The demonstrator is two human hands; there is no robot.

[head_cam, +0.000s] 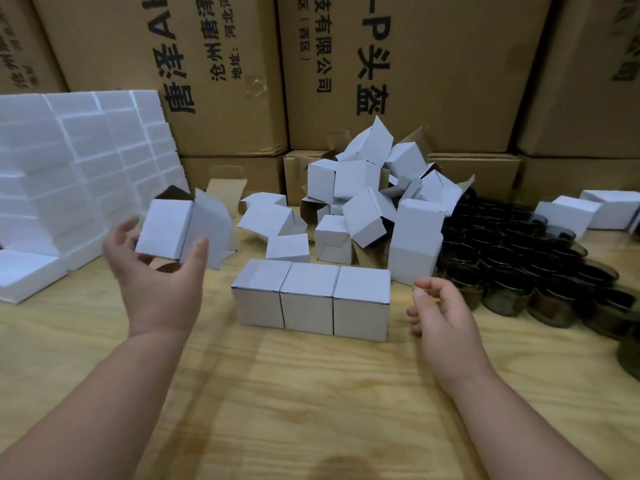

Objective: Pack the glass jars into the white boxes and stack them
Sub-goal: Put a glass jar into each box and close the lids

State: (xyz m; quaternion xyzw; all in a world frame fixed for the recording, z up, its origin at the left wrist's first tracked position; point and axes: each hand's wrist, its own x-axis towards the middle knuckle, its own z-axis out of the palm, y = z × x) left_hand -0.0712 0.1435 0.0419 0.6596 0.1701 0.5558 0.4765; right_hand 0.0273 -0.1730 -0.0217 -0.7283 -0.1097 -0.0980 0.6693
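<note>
**Left hand holds open box, right hand empty**

Head view: left hand (156, 271) grips an open white box (166, 230) above the tabletop (311, 393), left of centre. Right hand (440, 313) loosely curled, holding nothing. Three closed boxes (311, 296) stand mid-tabletop; glass jars (519, 258) crowd the right edge.

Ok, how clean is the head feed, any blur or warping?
Head view: the held white box in the left hand is motion-blurred; wide-angle bending curves the brown cartons at the edges; the glass jars are dim and murky; lighting is soft, without glare.
</note>
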